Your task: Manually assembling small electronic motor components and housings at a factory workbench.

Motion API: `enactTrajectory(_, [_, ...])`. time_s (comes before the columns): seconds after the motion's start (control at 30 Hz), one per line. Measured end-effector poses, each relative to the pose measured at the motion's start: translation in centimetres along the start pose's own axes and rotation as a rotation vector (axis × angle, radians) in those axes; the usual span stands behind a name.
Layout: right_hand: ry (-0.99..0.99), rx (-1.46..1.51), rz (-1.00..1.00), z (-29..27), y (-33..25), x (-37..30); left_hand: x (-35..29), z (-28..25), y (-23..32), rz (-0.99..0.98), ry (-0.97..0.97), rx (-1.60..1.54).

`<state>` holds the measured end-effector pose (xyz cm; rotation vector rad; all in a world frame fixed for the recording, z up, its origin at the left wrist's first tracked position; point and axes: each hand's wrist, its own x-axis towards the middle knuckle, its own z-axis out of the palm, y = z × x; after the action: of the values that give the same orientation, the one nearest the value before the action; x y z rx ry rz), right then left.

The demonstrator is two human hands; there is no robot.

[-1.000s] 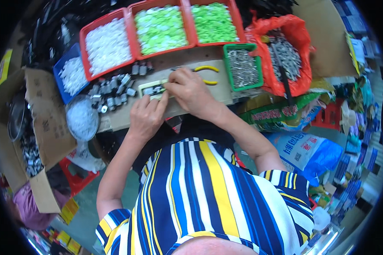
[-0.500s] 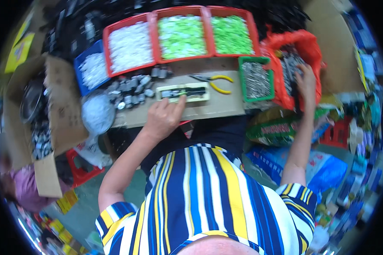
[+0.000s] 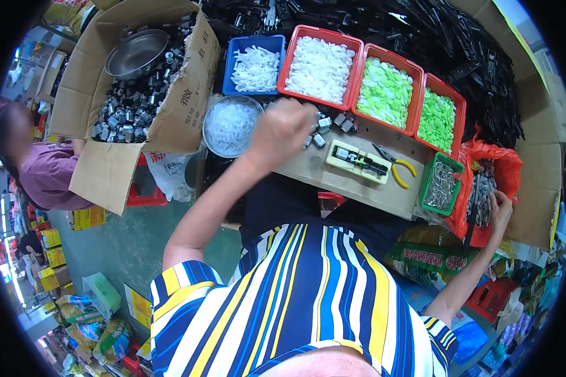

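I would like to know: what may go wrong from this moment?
The right hand is at the mouth of the soft red bag; dragging its rim might spill some grey parts.

The left hand, blurred here, is close to the round bowl of pale pieces, so a bump might tip it.

The pliers lie with handles spread beside the cream holder; a careless arm might push them against it.

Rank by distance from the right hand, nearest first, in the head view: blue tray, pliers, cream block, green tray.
From the right hand, at the red bag:
1. Green tray: just left of the bag.
2. Pliers: left of that tray.
3. Cream block: left of the pliers.
4. Blue tray: far upper left.
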<state>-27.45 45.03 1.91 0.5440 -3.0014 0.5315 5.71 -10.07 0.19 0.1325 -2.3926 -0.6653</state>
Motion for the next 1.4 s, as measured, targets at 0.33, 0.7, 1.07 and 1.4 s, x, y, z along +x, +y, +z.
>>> enactTrajectory(0.33, [0.096, 0.107, -0.1, 0.6, -4.5, -0.4, 5.7, -4.4, -14.7, -0.348, 0.023, 0.47])
enactTrajectory(0.7, [0.176, 0.158, -0.12, 1.0, -7.2, -2.7, 6.0, -3.5, -12.8, -0.325, 0.133, 0.214])
enactTrajectory(1.07, [0.089, 0.202, -0.103, 0.4, -12.5, -1.1, 6.0, -4.5, -15.4, -0.743, 0.068, -0.446])
enactTrajectory(1.4, [0.039, 0.325, -0.159, 0.3, -11.0, -1.9, 8.0, -5.1, -12.6, -0.741, 0.159, -0.398])
